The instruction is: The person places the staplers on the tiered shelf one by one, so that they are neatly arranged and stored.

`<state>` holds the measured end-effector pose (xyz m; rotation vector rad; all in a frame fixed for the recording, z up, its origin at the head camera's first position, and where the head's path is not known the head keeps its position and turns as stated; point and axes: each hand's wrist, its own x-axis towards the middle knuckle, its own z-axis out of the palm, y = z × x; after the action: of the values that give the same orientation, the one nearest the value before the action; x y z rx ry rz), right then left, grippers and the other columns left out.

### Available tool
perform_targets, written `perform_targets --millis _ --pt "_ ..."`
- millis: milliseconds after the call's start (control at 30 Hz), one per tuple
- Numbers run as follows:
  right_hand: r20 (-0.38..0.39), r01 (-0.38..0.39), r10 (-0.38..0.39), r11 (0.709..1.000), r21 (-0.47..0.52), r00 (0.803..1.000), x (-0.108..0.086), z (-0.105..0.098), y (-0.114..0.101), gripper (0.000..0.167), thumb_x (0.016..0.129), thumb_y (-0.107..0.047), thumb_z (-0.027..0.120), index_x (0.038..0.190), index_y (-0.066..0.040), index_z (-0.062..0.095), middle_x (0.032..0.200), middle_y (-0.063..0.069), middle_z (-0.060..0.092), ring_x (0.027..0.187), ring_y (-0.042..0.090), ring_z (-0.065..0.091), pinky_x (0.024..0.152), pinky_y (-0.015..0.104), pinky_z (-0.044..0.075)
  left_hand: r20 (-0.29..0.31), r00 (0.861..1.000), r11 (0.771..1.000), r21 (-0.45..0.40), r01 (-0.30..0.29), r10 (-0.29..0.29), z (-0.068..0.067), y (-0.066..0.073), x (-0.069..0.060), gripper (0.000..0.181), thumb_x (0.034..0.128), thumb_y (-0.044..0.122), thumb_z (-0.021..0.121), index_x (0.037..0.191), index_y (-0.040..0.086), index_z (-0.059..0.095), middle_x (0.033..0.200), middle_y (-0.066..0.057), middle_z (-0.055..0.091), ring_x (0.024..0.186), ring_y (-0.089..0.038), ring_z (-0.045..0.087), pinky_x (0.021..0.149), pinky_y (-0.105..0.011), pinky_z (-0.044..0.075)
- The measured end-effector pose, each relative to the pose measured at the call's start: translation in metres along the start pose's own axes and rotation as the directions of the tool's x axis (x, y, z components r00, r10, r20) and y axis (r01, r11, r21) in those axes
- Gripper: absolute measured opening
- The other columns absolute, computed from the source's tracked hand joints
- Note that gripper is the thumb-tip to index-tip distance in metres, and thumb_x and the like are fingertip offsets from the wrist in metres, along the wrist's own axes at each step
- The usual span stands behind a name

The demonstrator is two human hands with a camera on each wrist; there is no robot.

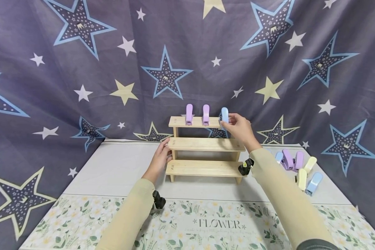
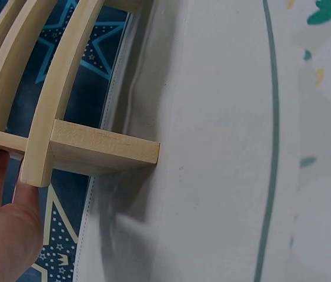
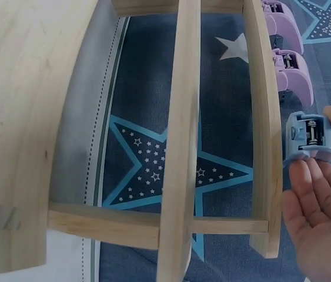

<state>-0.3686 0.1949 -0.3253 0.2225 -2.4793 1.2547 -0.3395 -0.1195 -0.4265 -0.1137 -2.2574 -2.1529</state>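
Observation:
A three-tier wooden rack stands on the table. On its top tier two purple clip-like pieces stand side by side. To their right, my right hand pinches a blue piece at the top tier's right end; the right wrist view shows the blue piece between thumb and fingers, beside the tier's edge. My left hand holds the rack's left side near the middle tier; in the left wrist view the fingers of this hand curl at the wooden frame.
On the table's right lie several loose pieces: purple, yellow and blue. A flowered mat covers the front edge. Behind the rack hangs a star-patterned cloth.

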Motion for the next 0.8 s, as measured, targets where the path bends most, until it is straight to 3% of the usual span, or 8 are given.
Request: perform_targets --millis 200,333,567,800 --pt "0.012 -0.009 0.009 1.0 -0.007 1.0 0.008 0.001 -0.001 0.054 0.092 -0.031 0.073 0.134 0.0 0.059 0.113 0.016 0.068 0.103 0.027 0.065 0.088 0.042 0.055 -0.014 1.0 1.0 0.015 0.006 -0.006 0.0 0.0 -0.001 0.047 0.1107 0.028 0.031 0.158 0.022 0.031 0.152 -0.018 0.04 0.135 -0.037 0.044 0.112 -0.048 0.039" --pt "0.023 -0.021 0.021 1.0 -0.02 1.0 0.012 0.001 -0.001 0.053 0.093 -0.033 0.072 0.133 0.0 0.06 0.113 0.016 0.069 0.102 0.027 0.065 0.088 0.042 0.056 0.013 1.0 1.0 -0.011 -0.007 0.007 -0.001 0.005 -0.005 0.049 0.111 0.026 0.03 0.159 0.016 0.029 0.152 -0.022 0.038 0.136 -0.041 0.042 0.113 -0.052 0.037" --pt "0.052 -0.043 0.046 0.998 -0.041 0.998 0.017 0.001 -0.005 0.055 0.095 -0.034 0.07 0.135 0.002 0.058 0.118 0.019 0.067 0.107 0.031 0.063 0.093 0.045 0.053 0.024 1.0 1.0 -0.022 0.002 -0.001 -0.002 0.005 -0.004 0.049 0.1111 0.027 0.032 0.159 0.017 0.028 0.152 -0.022 0.038 0.136 -0.04 0.042 0.114 -0.052 0.036" --pt "0.031 -0.066 0.067 0.997 -0.031 0.997 0.019 0.007 -0.001 0.06 0.095 -0.04 0.07 0.137 0.001 0.056 0.121 0.016 0.065 0.111 0.03 0.061 0.094 0.045 0.052 0.051 0.998 1.0 -0.016 0.021 -0.02 -0.001 0.028 -0.019 0.05 0.1109 0.018 0.03 0.159 0.009 0.024 0.154 -0.027 0.034 0.137 -0.044 0.039 0.115 -0.055 0.033"
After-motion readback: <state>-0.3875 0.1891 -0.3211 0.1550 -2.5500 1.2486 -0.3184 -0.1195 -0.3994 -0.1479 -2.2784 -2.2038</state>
